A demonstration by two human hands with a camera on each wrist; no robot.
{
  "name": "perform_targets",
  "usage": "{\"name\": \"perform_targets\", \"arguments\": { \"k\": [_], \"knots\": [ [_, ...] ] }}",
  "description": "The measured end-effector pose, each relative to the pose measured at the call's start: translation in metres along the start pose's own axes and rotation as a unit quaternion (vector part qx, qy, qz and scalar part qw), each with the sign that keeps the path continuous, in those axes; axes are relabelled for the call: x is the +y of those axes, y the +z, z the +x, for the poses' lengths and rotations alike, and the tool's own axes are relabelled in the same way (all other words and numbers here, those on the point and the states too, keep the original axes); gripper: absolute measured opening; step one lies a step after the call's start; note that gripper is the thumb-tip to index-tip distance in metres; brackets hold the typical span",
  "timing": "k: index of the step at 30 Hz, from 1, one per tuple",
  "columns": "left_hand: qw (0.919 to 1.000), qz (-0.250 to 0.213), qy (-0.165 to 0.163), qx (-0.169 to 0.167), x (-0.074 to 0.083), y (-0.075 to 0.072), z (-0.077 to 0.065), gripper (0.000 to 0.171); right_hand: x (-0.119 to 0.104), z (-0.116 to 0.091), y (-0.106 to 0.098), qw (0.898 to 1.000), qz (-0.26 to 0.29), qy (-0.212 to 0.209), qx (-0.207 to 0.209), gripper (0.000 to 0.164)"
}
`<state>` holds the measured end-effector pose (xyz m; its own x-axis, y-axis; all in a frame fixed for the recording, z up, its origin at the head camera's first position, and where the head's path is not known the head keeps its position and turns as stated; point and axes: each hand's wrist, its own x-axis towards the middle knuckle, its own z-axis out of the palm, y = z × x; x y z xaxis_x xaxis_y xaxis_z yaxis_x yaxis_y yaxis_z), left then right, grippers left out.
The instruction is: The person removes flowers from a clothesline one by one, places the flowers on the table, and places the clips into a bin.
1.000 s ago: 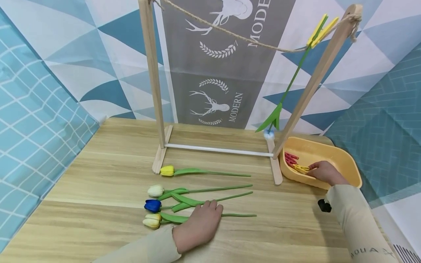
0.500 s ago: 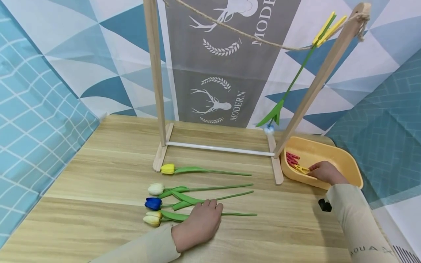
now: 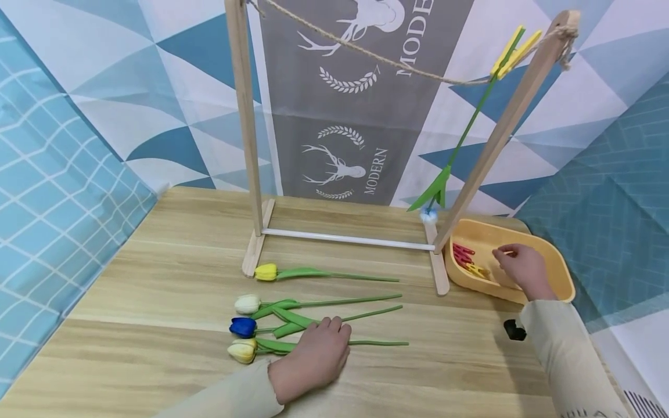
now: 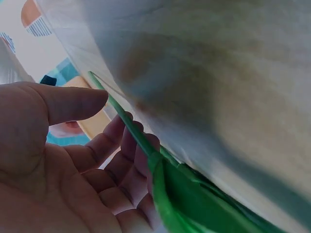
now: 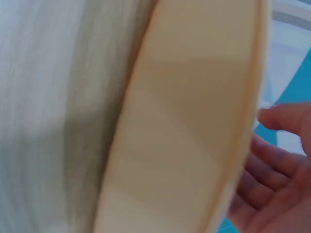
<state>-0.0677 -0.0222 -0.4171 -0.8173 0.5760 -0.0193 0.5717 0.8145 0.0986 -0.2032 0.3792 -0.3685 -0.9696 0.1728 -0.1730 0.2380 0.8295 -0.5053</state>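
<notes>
The left hand lay palm-down with relaxed fingers on the stem of the nearest tulip, gripping nothing, on the wooden table. The right hand hovered inside the yellow tub, pinching a pale clothespin at its fingertips, just beside the red and yellow pegs. Three more tulips lay before the wooden rack.
</notes>
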Motion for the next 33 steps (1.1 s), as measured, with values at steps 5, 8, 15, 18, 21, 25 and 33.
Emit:
{"name": "perform_targets", "arguments": {
  "k": [5, 8, 15, 18, 21, 25, 33],
  "knots": [
    [0.9997, -0.017, -0.014, 0.012, -0.001, -0.003, 0.003, 0.018, -0.013, -0.007, -0.006, 0.995, 0.038, 0.001, 0.093, 0.054],
    [0.9990, -0.029, -0.016, 0.030, -0.002, -0.007, 0.007, 0.016, -0.022, -0.011, -0.012, 0.992, 0.045, 0.001, 0.116, 0.054],
    [0.9937, -0.078, -0.012, 0.079, -0.011, -0.019, 0.016, 0.019, -0.048, -0.023, -0.020, 0.975, 0.108, 0.003, 0.194, 0.051],
    [0.9891, -0.102, -0.016, 0.105, -0.016, -0.025, 0.019, 0.021, -0.060, -0.028, -0.023, 0.966, 0.130, -0.007, 0.221, 0.048],
    [0.9835, -0.126, -0.024, 0.127, -0.021, -0.031, 0.021, 0.021, -0.073, -0.031, -0.026, 0.960, 0.137, -0.028, 0.241, 0.047],
    [0.9779, -0.155, -0.030, 0.137, -0.026, -0.041, 0.025, 0.021, -0.088, -0.035, -0.034, 0.949, 0.147, -0.064, 0.272, 0.043],
    [0.9589, -0.232, -0.044, 0.157, -0.031, -0.081, 0.048, 0.022, -0.121, -0.044, -0.064, 0.911, 0.193, -0.150, 0.331, 0.038]
  ]
}}
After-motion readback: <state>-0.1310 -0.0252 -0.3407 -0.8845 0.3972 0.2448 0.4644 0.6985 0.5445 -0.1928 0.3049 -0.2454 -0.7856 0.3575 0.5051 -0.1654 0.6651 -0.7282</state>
